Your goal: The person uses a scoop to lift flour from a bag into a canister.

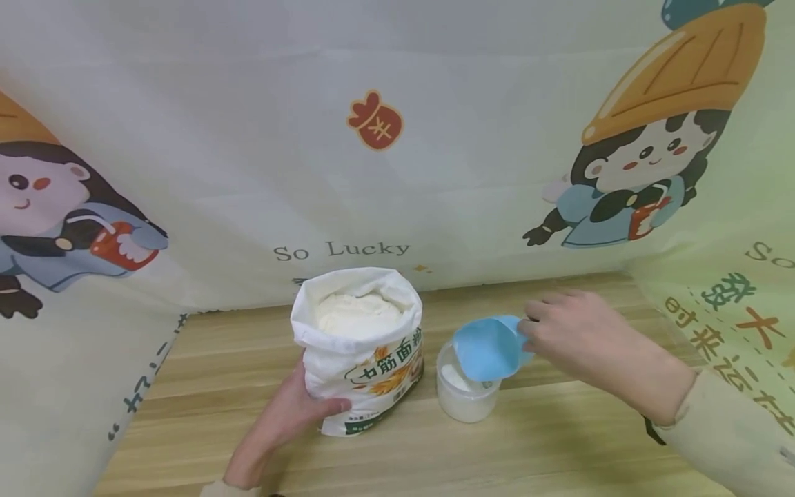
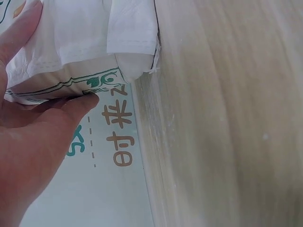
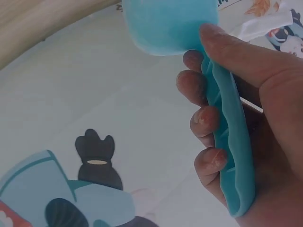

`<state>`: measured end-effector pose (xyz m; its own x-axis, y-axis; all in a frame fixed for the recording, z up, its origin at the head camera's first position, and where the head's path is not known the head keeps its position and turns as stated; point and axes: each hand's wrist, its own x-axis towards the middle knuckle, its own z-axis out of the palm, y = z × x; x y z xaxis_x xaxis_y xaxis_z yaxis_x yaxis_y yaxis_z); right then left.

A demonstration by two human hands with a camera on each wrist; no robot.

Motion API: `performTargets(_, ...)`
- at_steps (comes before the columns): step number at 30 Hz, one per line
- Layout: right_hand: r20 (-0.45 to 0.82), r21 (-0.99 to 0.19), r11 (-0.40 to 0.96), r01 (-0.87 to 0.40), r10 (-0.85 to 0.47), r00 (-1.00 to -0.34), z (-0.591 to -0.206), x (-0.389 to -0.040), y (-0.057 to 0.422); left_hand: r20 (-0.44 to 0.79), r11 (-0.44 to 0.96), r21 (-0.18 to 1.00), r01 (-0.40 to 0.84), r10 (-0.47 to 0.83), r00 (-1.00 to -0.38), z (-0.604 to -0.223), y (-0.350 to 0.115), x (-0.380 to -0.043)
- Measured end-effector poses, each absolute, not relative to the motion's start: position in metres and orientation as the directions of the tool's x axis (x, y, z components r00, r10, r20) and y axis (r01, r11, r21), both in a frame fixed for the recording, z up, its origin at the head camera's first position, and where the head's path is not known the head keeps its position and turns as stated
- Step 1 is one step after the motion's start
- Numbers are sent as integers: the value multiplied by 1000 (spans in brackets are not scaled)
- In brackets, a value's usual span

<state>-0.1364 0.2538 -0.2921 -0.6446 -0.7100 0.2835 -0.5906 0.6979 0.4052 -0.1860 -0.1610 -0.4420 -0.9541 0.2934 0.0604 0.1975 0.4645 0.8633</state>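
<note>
An open white flour bag stands on the table, its rim rolled back and flour showing near the top. My left hand grips its lower left side; the left wrist view has the thumb on one face and the fingers around the bag's lower part. In my right hand is a light blue scoop, its bowl tipped over a clear plastic tub with white flour inside. The right wrist view shows fingers and thumb curled round the scoop's handle.
The wooden table meets a pale printed cloth at the back and both sides. Cartoon figures and lettering cover the cloth. The tub stands just right of the flour bag.
</note>
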Motion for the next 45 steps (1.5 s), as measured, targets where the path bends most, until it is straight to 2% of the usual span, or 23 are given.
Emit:
performTargets(11,392,212,783,-584,-616,-683,-304,-127,277,71,398,898,186,286,-956,-441,-161,-185)
performTargets(22,421,119,834,-539,-534,-733,-305,-120,300,218,364,867,339,334,-917,-439,-164,-180)
performTargets(33,520,90,851,-518,-483,-704,-296,-123,295,262,366,843,395,363,-894,-440,-160,-180)
performTargets(45,593,114,834,-540,-493,-636,-271,-131,264,284,377,833,406,338,-897,-441,-160,-181)
